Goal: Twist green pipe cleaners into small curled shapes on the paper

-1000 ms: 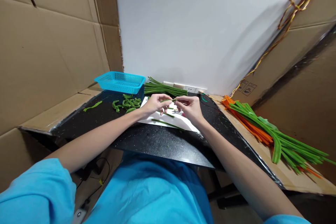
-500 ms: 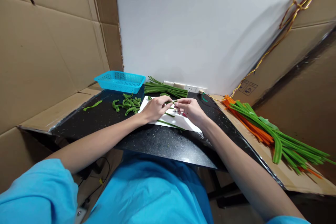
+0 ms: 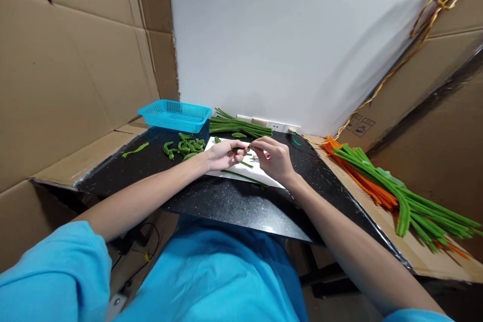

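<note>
My left hand (image 3: 222, 155), palm turned partly up, is closed on a short dark-green pipe cleaner (image 3: 238, 149). My right hand (image 3: 277, 160) pinches the same piece near its right end. Both hands are just above a white sheet of paper (image 3: 260, 175). On the sheet, a long green stem (image 3: 245, 177) lies along the near edge and a shorter one lies above it. Under my right hand, what looks like pink-handled scissors (image 3: 267, 155) shows in part. Left of the sheet is a pile of curled green pieces (image 3: 188, 146).
A blue plastic basket (image 3: 175, 123) stands at the back left. Behind the paper lies a bundle of green stems (image 3: 239, 127), near a power strip (image 3: 277, 126). Orange strips (image 3: 368, 186) and bright green strips (image 3: 426, 206) lie on cardboard at the right. Twisted wires (image 3: 392, 73) hang there.
My left hand has rolled over so its palm faces up more. My right hand has lifted its wrist, with the fingers now pointing down at the piece. The view has shifted slightly.
</note>
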`<state>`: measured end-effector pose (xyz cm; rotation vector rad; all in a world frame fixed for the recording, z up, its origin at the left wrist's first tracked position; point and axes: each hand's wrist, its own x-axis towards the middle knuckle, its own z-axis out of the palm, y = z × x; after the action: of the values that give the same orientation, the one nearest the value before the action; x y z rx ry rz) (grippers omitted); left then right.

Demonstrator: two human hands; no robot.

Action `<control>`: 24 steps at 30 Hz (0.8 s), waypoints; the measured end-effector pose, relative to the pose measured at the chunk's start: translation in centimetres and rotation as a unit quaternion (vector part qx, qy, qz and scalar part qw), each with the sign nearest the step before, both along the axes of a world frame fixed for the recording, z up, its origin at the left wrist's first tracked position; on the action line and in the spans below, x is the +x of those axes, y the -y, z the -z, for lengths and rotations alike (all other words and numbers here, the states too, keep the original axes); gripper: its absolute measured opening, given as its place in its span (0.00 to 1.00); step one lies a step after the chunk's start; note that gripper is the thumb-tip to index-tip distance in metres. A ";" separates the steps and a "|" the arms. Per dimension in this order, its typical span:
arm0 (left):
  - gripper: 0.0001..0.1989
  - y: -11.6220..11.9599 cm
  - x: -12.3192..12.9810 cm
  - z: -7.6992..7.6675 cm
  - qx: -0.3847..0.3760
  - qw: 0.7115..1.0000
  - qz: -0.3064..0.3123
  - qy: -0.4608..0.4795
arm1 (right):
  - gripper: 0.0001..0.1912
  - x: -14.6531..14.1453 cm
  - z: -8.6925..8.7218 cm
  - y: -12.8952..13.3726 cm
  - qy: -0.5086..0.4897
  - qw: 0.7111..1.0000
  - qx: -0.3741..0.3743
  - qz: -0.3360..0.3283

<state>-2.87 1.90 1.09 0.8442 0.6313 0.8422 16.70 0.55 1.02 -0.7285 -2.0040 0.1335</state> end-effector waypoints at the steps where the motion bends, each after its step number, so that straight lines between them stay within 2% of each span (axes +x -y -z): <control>1: 0.09 -0.1 -0.2 0.0 0.004 1.000 0.007 0.003 | 0.11 0.0 0.0 0.0 0.014 1.000 0.021 -0.005; 4: 0.07 -0.4 -0.8 0.3 0.060 0.997 0.014 -0.043 | 0.09 -0.2 0.2 -0.2 -0.001 1.000 0.014 -0.014; 6: 0.08 -0.4 -0.9 0.6 0.147 0.982 0.005 -0.118 | 0.08 -0.2 0.3 -0.5 -0.045 0.996 -0.068 -0.019; 8: 0.10 -0.2 -0.7 0.9 0.263 0.944 -0.028 -0.196 | 0.10 -0.1 0.4 -0.9 -0.096 0.976 -0.194 -0.030; 10: 0.13 -0.2 -0.4 1.2 0.374 0.884 -0.090 -0.266 | 0.13 0.1 0.6 -1.4 -0.147 0.938 -0.312 -0.038; 13: 0.09 -0.2 -0.2 1.6 0.515 0.758 -0.175 -0.360 | 0.15 0.4 0.9 -2.0 -0.222 0.875 -0.426 -0.055; 15: 0.07 -0.3 -0.2 1.8 0.578 0.683 -0.186 -0.405 | 0.15 0.5 1.1 -2.2 -0.251 0.839 -0.476 -0.085; 17: 0.10 -0.2 -0.3 1.9 0.607 0.644 -0.168 -0.435 | 0.15 0.6 1.2 -2.2 -0.261 0.815 -0.504 -0.113; 19: 0.12 0.0 -0.4 1.8 0.605 0.632 -0.158 -0.458 | 0.16 0.5 1.2 -2.1 -0.253 0.808 -0.516 -0.126; 21: 0.13 0.2 -0.4 1.6 0.585 0.644 -0.165 -0.465 | 0.16 0.4 1.1 -1.9 -0.245 0.812 -0.514 -0.127; 22: 0.13 0.3 -0.4 1.4 0.572 0.660 -0.168 -0.457 | 0.16 0.3 1.1 -1.8 -0.245 0.817 -0.506 -0.126; 24: 0.13 0.4 -0.4 1.0 0.541 0.711 -0.157 -0.421 | 0.16 0.0 1.2 -1.7 -0.257 0.830 -0.479 -0.126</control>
<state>-3.31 1.55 0.12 2.3384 1.1056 1.1255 16.74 2.22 -0.16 -0.8887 -1.4010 1.4176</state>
